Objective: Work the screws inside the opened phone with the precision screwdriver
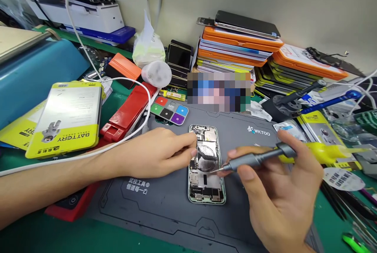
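Opened phone [206, 164] on a grey mat [165, 206], screwdriver [253, 159] tip at its insides.
Left hand [156, 153] fingers steady its stiff rim; right hand [279, 190] fingers pinch the slim screwdriver; the bare parts look fragile.

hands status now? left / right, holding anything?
Left hand: holds nothing, fingers curled, fingertips resting on the left edge of the opened phone.
Right hand: closed around a grey screwdriver, tip down on the phone's inside.

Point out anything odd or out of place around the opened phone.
The phone lies open on the grey mat, insides bare. A white cable trails over the left forearm. Boxes crowd the bench edges.
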The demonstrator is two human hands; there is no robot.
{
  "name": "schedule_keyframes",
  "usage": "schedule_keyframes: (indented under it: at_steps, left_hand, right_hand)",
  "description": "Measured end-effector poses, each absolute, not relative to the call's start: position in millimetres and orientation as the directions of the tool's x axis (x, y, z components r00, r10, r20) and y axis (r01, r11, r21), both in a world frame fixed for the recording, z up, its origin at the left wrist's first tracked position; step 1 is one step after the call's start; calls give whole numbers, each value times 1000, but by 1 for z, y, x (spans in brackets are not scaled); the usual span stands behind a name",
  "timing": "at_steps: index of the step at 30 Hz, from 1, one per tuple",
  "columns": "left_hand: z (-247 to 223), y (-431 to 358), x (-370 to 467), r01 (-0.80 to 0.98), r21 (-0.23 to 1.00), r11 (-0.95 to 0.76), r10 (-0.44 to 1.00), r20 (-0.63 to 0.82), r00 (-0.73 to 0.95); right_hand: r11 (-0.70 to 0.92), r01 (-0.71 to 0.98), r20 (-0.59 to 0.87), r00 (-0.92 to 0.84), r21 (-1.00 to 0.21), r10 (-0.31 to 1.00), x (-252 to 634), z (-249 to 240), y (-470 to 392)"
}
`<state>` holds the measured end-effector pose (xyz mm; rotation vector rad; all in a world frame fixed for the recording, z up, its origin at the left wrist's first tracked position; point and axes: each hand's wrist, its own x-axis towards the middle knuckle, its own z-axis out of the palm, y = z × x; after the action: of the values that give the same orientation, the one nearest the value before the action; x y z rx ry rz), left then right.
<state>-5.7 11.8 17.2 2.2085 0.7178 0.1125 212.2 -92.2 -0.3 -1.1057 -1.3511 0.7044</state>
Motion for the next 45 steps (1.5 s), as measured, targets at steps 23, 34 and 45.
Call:
schedule_keyframes:
  at_steps: [23, 34, 45]
  left_hand:
    - [17, 13, -9, 230, 900, -370, 523, -2, 852]
    - [17, 11, -9, 179, 877, -445, 495, 74, 866]
    - [16, 12, -7, 163, 882, -442, 478, 78, 875]
  right_hand:
    - [243, -9, 241, 115, -970, 964, 207, 1, -85]
    - [183, -20, 180, 112, -983, 977, 207, 1, -86]
    - [64, -130, 55, 77, -989, 996, 209, 4, -82]
